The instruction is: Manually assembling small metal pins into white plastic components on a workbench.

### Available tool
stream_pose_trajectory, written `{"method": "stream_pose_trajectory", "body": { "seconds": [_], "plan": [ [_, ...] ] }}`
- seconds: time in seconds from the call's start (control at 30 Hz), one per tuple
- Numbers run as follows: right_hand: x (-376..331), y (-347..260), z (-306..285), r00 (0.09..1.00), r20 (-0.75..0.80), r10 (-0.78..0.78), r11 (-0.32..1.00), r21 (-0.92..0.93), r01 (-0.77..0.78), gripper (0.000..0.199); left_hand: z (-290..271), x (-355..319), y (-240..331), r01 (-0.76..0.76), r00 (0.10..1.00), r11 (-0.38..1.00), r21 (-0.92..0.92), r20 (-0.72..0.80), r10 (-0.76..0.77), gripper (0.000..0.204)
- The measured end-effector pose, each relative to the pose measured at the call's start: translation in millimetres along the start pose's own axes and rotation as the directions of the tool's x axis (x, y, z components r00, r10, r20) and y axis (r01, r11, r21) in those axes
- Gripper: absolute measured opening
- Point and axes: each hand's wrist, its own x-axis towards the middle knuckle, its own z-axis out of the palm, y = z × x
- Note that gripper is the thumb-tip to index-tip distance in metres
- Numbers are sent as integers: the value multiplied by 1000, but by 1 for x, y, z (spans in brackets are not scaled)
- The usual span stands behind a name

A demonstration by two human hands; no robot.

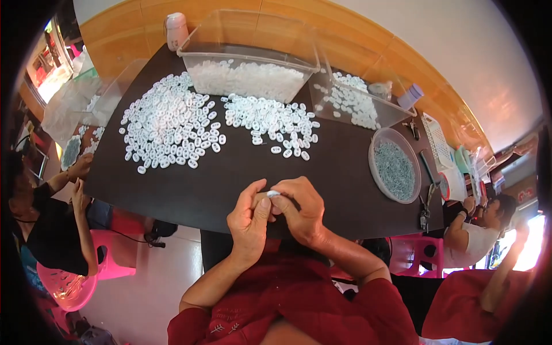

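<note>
Over the near edge of the dark table (247,167), my two hands meet at the fingertips. A small white oval plastic piece (273,194) shows between them. My right hand (302,210) is closed, pinching the piece between thumb and forefinger. My left hand (250,221) is closed on the piece's other side, thumb up against it; its other fingertips are partly hidden. Beyond my hands lie a large heap of white oval pieces with dark spots (167,123) and a smaller heap (267,118). To the right stands a round tub (375,181) of thin grey metal pins or screws.
Two clear plastic bins (313,60) (397,118) hold more white pieces at the back. A pink bottle (176,31) stands back left. Pliers (425,207) lie at the right edge. Other people sit at left (57,230) and right (471,236), near pink stools (118,253).
</note>
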Motion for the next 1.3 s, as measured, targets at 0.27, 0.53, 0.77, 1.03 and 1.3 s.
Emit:
{"method": "stream_pose_trajectory", "body": {
  "seconds": [0.27,0.53,0.77,1.03,1.3],
  "plan": [
    [97,24,-40,960,-195,202,979,32,-199,17,-21,17,5,152,988,978,142,-8,-152,28],
    [189,95,-124,922,-322,-217,832,-555,2,10,-53,45,19,84,996,937,339,-35,-76,18],
    [170,127,-143,959,-139,-246,551,-834,21,16,-54,88,8,-128,991,795,593,97,87,14],
    [88,84,-75,950,177,-256,762,-568,311,17,-27,132,-24,-454,881,278,847,380,281,11],
    [69,74,-65,965,155,-214,850,-457,262,18,-9,145,-34,-598,789,-3,802,589,175,9]
  ]
}}
